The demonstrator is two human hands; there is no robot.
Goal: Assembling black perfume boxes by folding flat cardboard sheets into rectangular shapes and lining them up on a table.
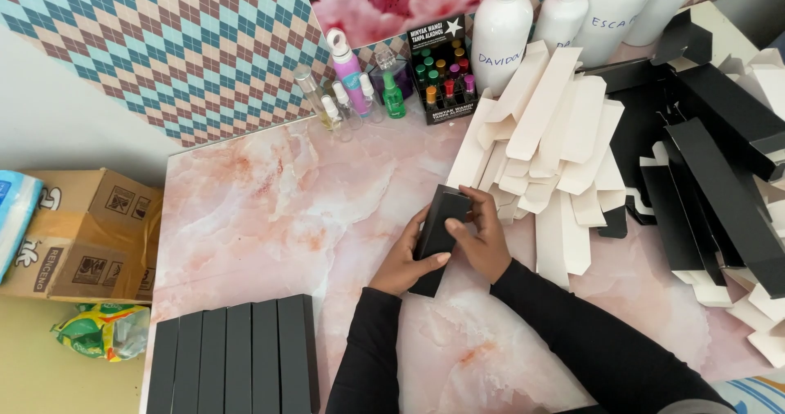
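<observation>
Both of my hands hold one long black cardboard box (437, 230) over the pink marbled table (286, 218). My left hand (402, 260) cups its lower left side, thumb along the face. My right hand (481, 238) wraps the upper right side, fingers over the top end near the flap. The box lies tilted, its lower end touching the table. A row of several finished black boxes (233, 355) lies side by side at the table's near left edge.
A heap of flat white and black box blanks (564, 144) covers the right half. At the back stand tall white bottles (500, 34), small spray bottles (352, 91) and a black display box of small vials (443, 75). A brown carton (82, 234) sits off the table, left.
</observation>
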